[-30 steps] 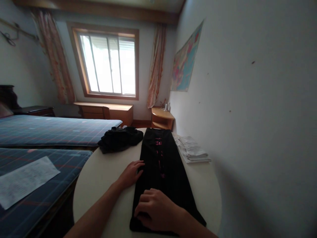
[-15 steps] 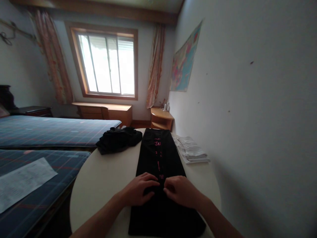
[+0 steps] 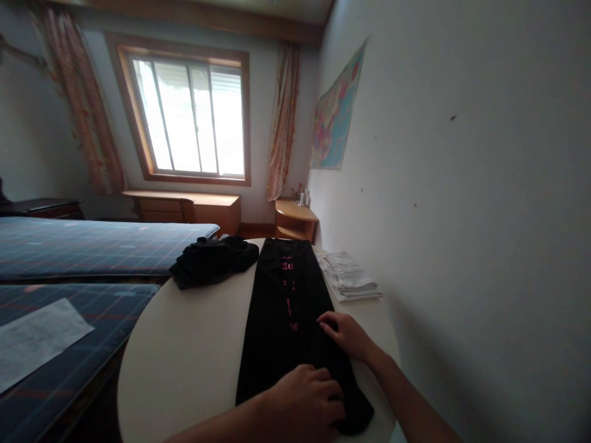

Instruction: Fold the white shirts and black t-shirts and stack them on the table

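A black shirt (image 3: 272, 344) with pink lettering lies in a long folded strip down the round table (image 3: 184, 351). My left hand (image 3: 309, 400) is over its near end, fingers curled down onto the cloth; the fingertips are partly hidden. Farther up, by the strip's right edge, my right hand (image 3: 346, 332) rests with bent fingers on the fabric, thumb apart from them. Beyond the left hand, a crumpled black cloth bundle (image 3: 215, 261) sits at the table's far left. Folded white cloths (image 3: 348, 275) lie to the right of the shirt.
Close on the right is a white wall (image 3: 484, 277) with a map (image 3: 337, 117). Mattresses (image 3: 92, 246) with plaid covers stand to the left, a printed sheet (image 3: 41, 338) on the nearer one. A desk (image 3: 212, 209) and a corner shelf (image 3: 295, 212) stand under the window side.
My left hand has moved from the strip's middle toward me and right, to its near end. My right hand has shifted to the right edge. The view has turned slightly right.
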{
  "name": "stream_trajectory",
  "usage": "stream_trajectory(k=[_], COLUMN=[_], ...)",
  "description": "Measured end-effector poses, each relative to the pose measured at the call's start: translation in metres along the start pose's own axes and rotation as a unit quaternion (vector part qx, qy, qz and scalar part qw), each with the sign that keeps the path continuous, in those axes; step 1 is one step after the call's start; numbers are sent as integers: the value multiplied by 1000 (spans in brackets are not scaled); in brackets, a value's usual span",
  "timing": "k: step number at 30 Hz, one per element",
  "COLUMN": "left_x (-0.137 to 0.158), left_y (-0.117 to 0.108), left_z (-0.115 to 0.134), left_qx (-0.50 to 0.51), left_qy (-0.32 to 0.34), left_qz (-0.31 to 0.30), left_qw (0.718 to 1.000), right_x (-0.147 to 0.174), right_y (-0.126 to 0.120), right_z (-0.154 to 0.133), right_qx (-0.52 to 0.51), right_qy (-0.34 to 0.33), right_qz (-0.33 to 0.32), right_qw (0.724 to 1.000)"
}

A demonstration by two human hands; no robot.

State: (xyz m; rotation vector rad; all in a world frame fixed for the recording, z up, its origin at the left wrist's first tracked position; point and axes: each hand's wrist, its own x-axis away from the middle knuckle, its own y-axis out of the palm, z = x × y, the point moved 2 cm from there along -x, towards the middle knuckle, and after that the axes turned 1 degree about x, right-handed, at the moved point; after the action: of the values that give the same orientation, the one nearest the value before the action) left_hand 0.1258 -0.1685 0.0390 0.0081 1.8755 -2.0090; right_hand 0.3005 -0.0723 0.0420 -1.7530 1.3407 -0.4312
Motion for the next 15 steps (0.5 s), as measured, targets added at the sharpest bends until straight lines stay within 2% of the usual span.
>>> stream_trajectory(k=[3,6,9,12,15], left_x=[-3,1,8,15,20], left_y=[4,-6,-14,-15,-17], left_z=[-2,-12,-25,-38,-48], left_qx=[40,173,324,450,535], left_qy=[-39,-108,-179,-247,-259], left_qz=[-4,0,8,11,22], left_qw=[998,979,929,858,804], right_x=[-2,-5,-10,-17,-21], right_y=[0,0,0,2,5], right_z=[7,12,16,17,17], right_qx=[-24,-46,-46,-35,-24], right_qy=[7,15,26,37,38], right_qz=[4,8,22,17,17], right_qw=[1000,999,998,999,999])
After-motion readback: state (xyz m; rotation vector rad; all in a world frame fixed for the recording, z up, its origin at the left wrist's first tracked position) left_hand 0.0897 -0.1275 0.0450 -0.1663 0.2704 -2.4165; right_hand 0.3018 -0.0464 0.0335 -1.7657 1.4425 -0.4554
